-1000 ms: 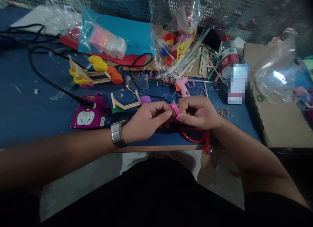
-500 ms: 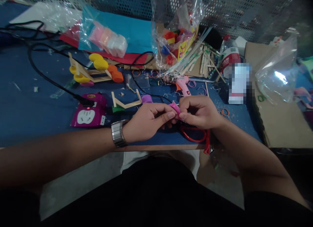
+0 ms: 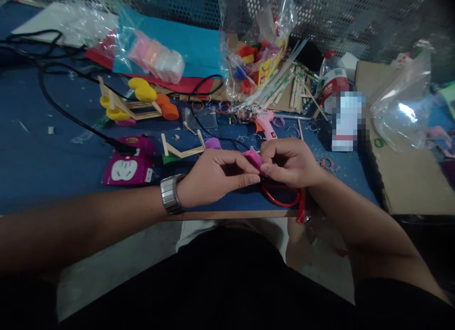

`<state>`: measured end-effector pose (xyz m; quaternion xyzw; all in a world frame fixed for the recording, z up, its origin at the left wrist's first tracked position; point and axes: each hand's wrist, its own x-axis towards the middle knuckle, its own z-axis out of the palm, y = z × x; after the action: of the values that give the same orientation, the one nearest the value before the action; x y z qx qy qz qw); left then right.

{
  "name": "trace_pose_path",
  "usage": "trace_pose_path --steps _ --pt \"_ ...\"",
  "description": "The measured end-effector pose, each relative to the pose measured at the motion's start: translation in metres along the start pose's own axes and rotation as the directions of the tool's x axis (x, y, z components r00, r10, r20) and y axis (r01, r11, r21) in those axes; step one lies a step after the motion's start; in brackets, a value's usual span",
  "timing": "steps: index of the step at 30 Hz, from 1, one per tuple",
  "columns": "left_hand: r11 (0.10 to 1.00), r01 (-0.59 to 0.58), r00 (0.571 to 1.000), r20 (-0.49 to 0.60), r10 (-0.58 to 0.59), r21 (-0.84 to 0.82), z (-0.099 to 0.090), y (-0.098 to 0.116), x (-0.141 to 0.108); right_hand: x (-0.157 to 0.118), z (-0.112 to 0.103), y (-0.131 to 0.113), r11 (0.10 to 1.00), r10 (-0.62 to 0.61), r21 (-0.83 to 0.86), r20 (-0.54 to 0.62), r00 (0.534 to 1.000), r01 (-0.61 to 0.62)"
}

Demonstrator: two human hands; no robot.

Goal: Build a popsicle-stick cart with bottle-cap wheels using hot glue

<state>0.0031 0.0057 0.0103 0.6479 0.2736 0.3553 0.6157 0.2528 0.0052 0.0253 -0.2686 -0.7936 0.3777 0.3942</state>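
Observation:
Near the table's front edge, a small bright pink piece, perhaps foam or clay, sits between my two hands. My right hand pinches its right side between curled fingers and thumb. My left hand, with a metal watch at the wrist, has index finger and thumb closed together at the piece's lower edge; its other fingers are hidden. Red-handled scissors lie just under my right hand. Left of my hands are a small frame of wooden sticks on a green base and a purple round piece.
A pink glue gun lies beyond my hands. Left are a magenta power socket with a black cable and a stick model with yellow and orange discs. Behind stand a plastic bag and a bottle; cardboard lies right.
My left thumb and index finger have shifted right and lower along the pink piece, leaving more of it showing. My right hand stays nearly still.

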Motion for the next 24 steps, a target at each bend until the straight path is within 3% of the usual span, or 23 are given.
trace_pose_path --steps 20,24 --pt "1.000 -0.002 0.999 0.039 0.003 -0.029 0.0007 0.0071 -0.0013 0.0000 0.0004 0.0002 1.000 0.008 0.007 0.002 1.000 -0.008" --pt "0.999 -0.022 0.999 0.049 0.020 0.025 -0.0005 0.0070 -0.0013 0.0012 0.0004 -0.0015 1.000 -0.005 0.014 -0.002 1.000 0.005"
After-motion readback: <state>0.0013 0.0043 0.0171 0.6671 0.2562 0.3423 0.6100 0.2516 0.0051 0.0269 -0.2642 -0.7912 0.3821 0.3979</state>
